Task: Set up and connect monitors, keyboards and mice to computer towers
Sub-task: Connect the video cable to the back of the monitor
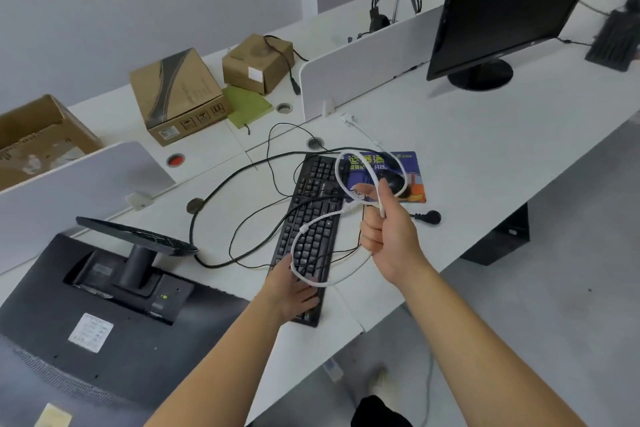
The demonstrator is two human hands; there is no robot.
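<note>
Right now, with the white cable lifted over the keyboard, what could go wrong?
The white cable hangs in loops from the right hand among black cables crossing the keyboard, so pulling may snag them. The left hand rests on the keyboard's near end, close to the desk edge; a tug could slide it off.

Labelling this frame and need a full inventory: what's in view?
keyboard: 1, black, desk centre
white cable: 1, white, looped above keyboard
mouse: 1, black, on mouse pad
mouse pad: 1, blue, right of keyboard
monitors: 2, black, one upright far right, one face-down near left
boxes: 3, brown, far left
notebook: 1, green, beside boxes
headset: 1, black, behind divider
black cables: several, black, across desk
left hand: 1, rests on keyboard's near end
right hand: 1, grips white cable
</note>
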